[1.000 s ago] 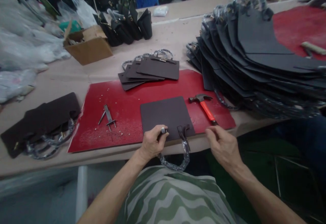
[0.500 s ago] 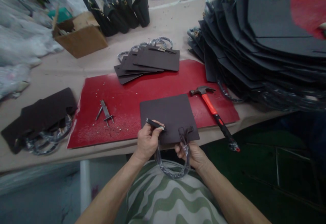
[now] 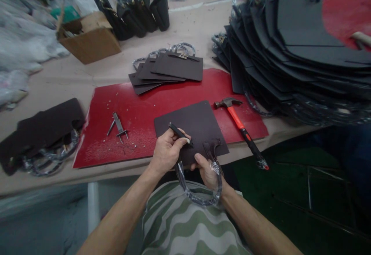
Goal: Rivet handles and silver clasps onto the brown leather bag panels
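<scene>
A dark brown bag panel [image 3: 193, 125] lies on the red mat [image 3: 145, 108] at the table's near edge, its plastic-wrapped handle [image 3: 199, 195] hanging over the edge toward me. My left hand [image 3: 166, 150] is closed on a thin dark punch tool [image 3: 179, 133], its tip resting on the panel near the handle's left end. My right hand [image 3: 207, 170] grips the panel's near edge and the handle's right tab from below. An orange-handled hammer [image 3: 240, 127] lies to the right on the mat, untouched.
Metal dividers [image 3: 117, 125] and several small rivets lie on the mat's left part. A small stack of panels [image 3: 171, 71] sits behind, a large pile [image 3: 290, 54] at right, dark pieces [image 3: 43, 129] at left, a cardboard box [image 3: 87, 38] and finished bags [image 3: 139, 11] farther back.
My right hand left the hammer's handle and came under the panel's near edge at the handle tab. My left hand tilted the punch tool flat across the panel. The panel turned slightly.
</scene>
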`<state>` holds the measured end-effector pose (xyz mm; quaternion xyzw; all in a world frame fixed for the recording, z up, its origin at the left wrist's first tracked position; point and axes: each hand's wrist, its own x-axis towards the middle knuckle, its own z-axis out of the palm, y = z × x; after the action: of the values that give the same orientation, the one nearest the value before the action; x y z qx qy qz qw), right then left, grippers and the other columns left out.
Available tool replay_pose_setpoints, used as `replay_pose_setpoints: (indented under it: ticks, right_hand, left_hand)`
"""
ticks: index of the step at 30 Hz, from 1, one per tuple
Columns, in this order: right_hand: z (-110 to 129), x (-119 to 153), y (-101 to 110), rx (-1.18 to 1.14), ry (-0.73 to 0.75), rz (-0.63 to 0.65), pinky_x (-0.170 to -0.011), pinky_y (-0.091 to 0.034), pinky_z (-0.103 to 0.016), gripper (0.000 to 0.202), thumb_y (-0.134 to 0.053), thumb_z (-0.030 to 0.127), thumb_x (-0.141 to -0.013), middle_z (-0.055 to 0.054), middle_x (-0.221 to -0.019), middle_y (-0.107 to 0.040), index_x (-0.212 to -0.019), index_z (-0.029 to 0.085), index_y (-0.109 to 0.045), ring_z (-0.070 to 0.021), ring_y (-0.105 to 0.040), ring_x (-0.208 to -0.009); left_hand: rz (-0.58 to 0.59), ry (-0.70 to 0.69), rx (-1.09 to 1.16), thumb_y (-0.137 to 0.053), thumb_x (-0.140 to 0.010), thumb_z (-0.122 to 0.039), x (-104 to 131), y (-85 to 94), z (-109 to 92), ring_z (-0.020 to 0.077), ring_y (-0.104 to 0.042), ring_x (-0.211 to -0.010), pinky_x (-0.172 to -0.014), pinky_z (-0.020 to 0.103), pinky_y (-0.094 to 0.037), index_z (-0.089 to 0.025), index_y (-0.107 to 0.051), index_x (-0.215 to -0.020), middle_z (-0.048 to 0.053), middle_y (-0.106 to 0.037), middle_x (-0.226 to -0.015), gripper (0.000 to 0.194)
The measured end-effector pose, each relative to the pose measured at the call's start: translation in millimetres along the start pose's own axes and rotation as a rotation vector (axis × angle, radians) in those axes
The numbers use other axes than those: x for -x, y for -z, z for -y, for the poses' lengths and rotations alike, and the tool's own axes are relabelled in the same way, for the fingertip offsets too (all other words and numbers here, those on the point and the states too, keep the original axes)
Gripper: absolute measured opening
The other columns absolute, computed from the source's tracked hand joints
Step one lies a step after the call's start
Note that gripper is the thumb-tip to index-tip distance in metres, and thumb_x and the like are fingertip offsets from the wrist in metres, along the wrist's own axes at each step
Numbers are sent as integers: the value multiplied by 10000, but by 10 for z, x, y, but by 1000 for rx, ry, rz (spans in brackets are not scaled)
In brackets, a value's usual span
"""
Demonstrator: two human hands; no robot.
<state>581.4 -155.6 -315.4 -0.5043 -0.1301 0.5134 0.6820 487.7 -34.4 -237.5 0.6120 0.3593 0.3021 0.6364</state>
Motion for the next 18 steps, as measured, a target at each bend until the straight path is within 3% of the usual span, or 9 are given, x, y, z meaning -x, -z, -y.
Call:
replay_pose_setpoints:
  ticks: [4, 8, 11, 18]
  right_hand:
    - [62, 3, -80, -140, -12, -14, -503, -495, -268, 257, -831, 405, -708, -7, -865, -678, -824, 213, -705, -146, -549, -600]
    - [48, 11, -76, -131, -38, 4, -549, -512, -286, 310, -864, 451, -651, -19, -730, -661, -651, 205, -675, -170, -559, -620]
    - [53, 16, -75, -111, -49, 39, -600, -527, -313, 390, -867, 501, -645, -25, -631, -630, -537, 212, -629, -188, -570, -635]
    - [48, 1, -99, -117, -50, 41, -607, -516, -306, 384, -890, 513, -615, -27, -685, -662, -543, 212, -663, -182, -580, -647]
  left_hand:
    - [-10, 38, 102, -678, -817, -238, 0, 8, 68, 156, -696, -811, -787, 258, -529, -154, -586, -930, 53, -747, -885, 168]
    - [-4, 67, 225, -689, -842, -306, 38, 64, 128, 166, -705, -805, -792, 285, -551, -157, -564, -967, 63, -751, -895, 232]
    - [7, 24, 182, -692, -846, -292, 88, 93, 98, 168, -706, -828, -821, 284, -546, -151, -580, -970, 68, -750, -906, 219]
    - [-20, -72, 65, -645, -862, -204, 192, 78, 29, 156, -706, -859, -828, 247, -537, -159, -614, -943, 49, -749, -907, 98]
